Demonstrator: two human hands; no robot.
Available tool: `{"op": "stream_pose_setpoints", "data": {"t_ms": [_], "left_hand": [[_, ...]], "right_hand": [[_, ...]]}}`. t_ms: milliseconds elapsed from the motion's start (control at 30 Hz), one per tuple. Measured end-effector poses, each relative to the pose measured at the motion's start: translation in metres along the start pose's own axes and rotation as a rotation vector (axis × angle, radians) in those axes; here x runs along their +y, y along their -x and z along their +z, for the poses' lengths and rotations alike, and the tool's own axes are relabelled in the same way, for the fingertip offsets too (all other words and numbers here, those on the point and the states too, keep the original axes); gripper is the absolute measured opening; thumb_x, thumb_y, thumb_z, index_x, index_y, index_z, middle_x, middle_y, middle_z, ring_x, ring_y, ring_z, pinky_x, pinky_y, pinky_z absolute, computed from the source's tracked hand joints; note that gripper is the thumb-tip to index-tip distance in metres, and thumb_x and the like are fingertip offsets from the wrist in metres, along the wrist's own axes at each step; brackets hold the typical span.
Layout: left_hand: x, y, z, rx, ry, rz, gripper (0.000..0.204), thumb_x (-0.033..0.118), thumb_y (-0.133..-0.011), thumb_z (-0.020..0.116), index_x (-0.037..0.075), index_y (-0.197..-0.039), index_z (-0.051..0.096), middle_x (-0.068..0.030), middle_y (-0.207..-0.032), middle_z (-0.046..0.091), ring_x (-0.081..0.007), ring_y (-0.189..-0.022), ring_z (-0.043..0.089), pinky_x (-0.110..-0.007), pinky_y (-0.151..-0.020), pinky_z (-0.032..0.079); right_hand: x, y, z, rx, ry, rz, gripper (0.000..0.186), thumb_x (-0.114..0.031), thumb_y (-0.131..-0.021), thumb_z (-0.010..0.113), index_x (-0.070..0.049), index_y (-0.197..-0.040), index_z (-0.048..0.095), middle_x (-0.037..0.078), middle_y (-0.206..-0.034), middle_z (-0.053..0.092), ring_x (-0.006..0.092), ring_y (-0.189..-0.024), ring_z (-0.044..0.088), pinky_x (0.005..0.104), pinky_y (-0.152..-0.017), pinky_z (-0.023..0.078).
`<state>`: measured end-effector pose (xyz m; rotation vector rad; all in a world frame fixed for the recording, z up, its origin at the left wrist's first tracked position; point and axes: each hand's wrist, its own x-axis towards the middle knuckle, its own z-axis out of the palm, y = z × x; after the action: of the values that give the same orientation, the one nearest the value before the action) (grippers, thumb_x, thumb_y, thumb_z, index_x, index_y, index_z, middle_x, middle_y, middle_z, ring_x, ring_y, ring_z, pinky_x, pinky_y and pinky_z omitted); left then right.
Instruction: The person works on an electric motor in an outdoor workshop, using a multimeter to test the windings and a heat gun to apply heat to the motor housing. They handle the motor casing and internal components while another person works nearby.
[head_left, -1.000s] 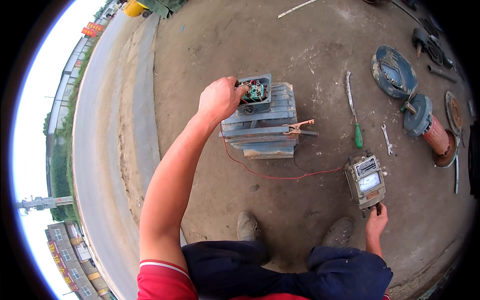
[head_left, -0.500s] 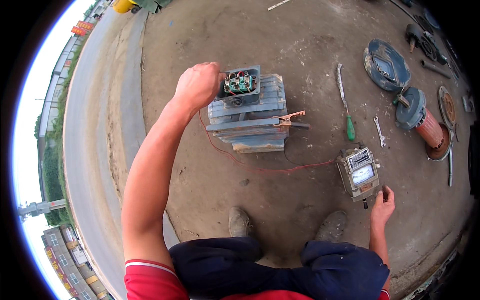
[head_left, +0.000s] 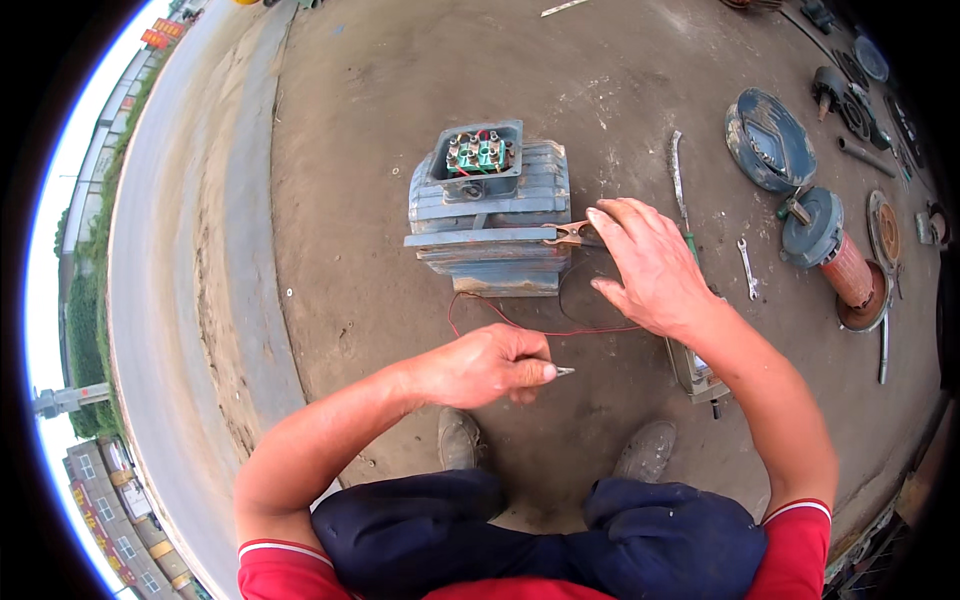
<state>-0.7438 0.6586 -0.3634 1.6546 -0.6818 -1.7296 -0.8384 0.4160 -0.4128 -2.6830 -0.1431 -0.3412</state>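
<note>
My left hand (head_left: 490, 365) is closed on a test lead's end, its small metal tip (head_left: 566, 371) poking out beside the thumb. The thin red wire (head_left: 570, 331) loops on the ground just beyond that hand. My right hand (head_left: 650, 265), thumb and fingers apart, reaches to the handle end of a copper-coloured clip (head_left: 570, 233). That clip bites the flange edge of a blue-grey electric motor (head_left: 490, 215). On top of the motor, the uncovered terminal box (head_left: 480, 158) shows a green terminal block with several studs. My right forearm covers most of the crank-handled meter (head_left: 690, 370).
Right of the motor lie a long blade-like tool (head_left: 678, 175) with a green handle and a wrench (head_left: 747, 268). Farther right are a blue end cover (head_left: 770, 140), a rotor (head_left: 845, 270) and a rusty ring (head_left: 882, 228). My shoes (head_left: 645, 450) stand on the near ground.
My left hand has come back from the terminal box toward me, holding the lead's end. My right hand has left the meter's crank side and moved up to the clip on the motor.
</note>
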Motion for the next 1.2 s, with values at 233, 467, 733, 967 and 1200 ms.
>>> {"op": "stream_pose_setpoints", "data": {"t_ms": [233,467,733,967,1200], "left_hand": [[-0.019,0.002,0.015,0.078,0.206,0.02,0.028,0.03,-0.106,0.054,0.003,-0.102,0.059,-0.0018,-0.082,0.062,-0.0105,-0.079,0.059,-0.029,-0.073,0.05],[-0.028,-0.014,0.01,0.322,0.407,0.143,0.02,0.022,-0.101,0.062,0.002,-0.106,0.058,0.0,-0.082,0.059,-0.0092,-0.073,0.055,-0.027,-0.067,0.047],[-0.017,-0.02,0.027,0.385,0.615,0.122,0.031,0.022,-0.094,0.073,0.005,-0.115,0.057,0.001,-0.084,0.061,-0.0074,-0.071,0.054,-0.025,-0.063,0.045],[-0.03,-0.024,0.028,0.387,0.58,-0.027,0.012,0.019,-0.095,0.071,0.011,-0.094,0.062,0.001,-0.077,0.061,-0.0077,-0.064,0.054,-0.024,-0.058,0.044],[-0.033,-0.028,0.034,0.328,0.606,-0.083,0.015,0.02,-0.094,0.072,0.009,-0.093,0.061,-0.0025,-0.08,0.062,-0.0104,-0.064,0.053,-0.026,-0.06,0.042]], "right_hand": [[0.005,-0.03,0.008,-0.372,-0.065,0.199,0.042,-0.022,-0.089,0.071,-0.003,-0.123,0.055,0.015,-0.11,0.062,0.0349,-0.109,0.057,0.0465,-0.094,0.045],[0.027,-0.007,-0.011,-0.339,0.148,0.376,0.038,-0.019,-0.088,0.073,-0.003,-0.119,0.058,0.015,-0.109,0.063,0.0337,-0.106,0.06,0.0447,-0.093,0.047],[-0.072,0.044,-0.01,-0.243,-0.261,0.376,0.051,-0.019,-0.079,0.079,0.002,-0.119,0.056,0.017,-0.105,0.063,0.0349,-0.089,0.066,0.0414,-0.078,0.055],[-0.006,0.075,-0.012,-0.217,-0.304,0.49,0.065,-0.042,-0.09,0.068,0.0,-0.137,0.052,0.021,-0.135,0.056,0.0362,-0.128,0.051,0.0479,-0.106,0.042],[0.052,0.156,-0.011,-0.349,0.241,0.676,0.052,-0.038,-0.096,0.062,-0.005,-0.136,0.056,0.015,-0.139,0.055,0.0324,-0.13,0.05,0.0449,-0.11,0.039]]}}
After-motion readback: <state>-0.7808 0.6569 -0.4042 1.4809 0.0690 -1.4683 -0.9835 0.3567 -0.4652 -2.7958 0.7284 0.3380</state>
